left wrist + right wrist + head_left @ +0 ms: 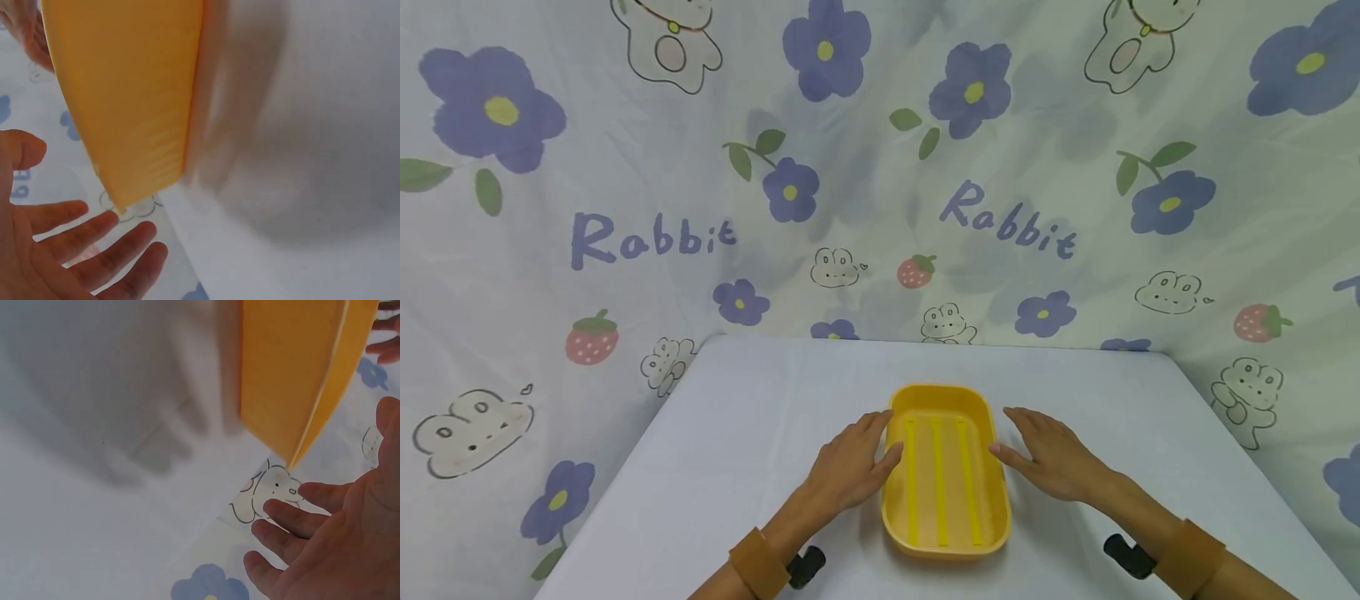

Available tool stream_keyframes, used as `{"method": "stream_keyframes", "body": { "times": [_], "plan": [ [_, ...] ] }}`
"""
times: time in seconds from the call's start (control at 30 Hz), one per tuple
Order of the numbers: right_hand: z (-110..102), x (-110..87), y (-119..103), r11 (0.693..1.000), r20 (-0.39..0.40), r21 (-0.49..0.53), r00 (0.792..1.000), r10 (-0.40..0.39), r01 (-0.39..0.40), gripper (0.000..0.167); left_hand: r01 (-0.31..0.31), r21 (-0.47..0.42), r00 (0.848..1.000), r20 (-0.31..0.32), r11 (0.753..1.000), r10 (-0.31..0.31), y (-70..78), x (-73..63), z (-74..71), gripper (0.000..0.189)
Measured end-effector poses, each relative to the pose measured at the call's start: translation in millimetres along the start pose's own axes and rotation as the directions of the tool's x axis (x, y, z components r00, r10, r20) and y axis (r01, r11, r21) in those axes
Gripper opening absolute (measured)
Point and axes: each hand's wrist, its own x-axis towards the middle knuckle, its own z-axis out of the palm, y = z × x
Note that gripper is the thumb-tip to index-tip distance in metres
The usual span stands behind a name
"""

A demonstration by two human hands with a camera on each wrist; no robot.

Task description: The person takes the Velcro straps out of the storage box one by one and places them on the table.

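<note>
A yellow rectangular plastic tray with rounded corners stands on the white table, its long side pointing away from me. Three brighter yellow strips run lengthwise along its floor. My left hand is at the tray's left side, fingers extended and thumb over the rim; whether it touches is unclear. On the opposite side, my right hand has its fingers spread and its thumb tip by the right rim. Both wrist views show the tray's outer wall beside open palms, with nothing gripped.
The white tabletop spreads around the tray. Behind it and at both sides hangs a pale curtain printed with purple flowers, rabbits and strawberries. Each wrist wears a brown band with a small black device.
</note>
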Motion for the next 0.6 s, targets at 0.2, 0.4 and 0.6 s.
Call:
{"method": "stream_keyframes", "body": {
  "times": [0.2,0.4,0.6],
  "plan": [
    [2.4,-1.6,-6.1,0.999,0.041,0.021,0.999,0.033,-0.034,0.084,0.029,-0.109,1.0,0.002,0.994,-0.029,-1.3,-2.1,3.8,0.059],
    [3.7,-0.3,-7.9,0.999,0.049,0.038,0.999,0.023,-0.025,0.087,0.042,-0.228,0.999,0.009,0.973,-0.041,-1.5,-2.9,7.4,0.058],
    [7.0,1.4,-8.5,0.998,0.054,0.058,0.999,-0.009,0.006,0.085,0.022,-0.351,1.0,0.008,0.936,-0.021,-3.0,-1.9,9.6,0.051]
  ]
}}
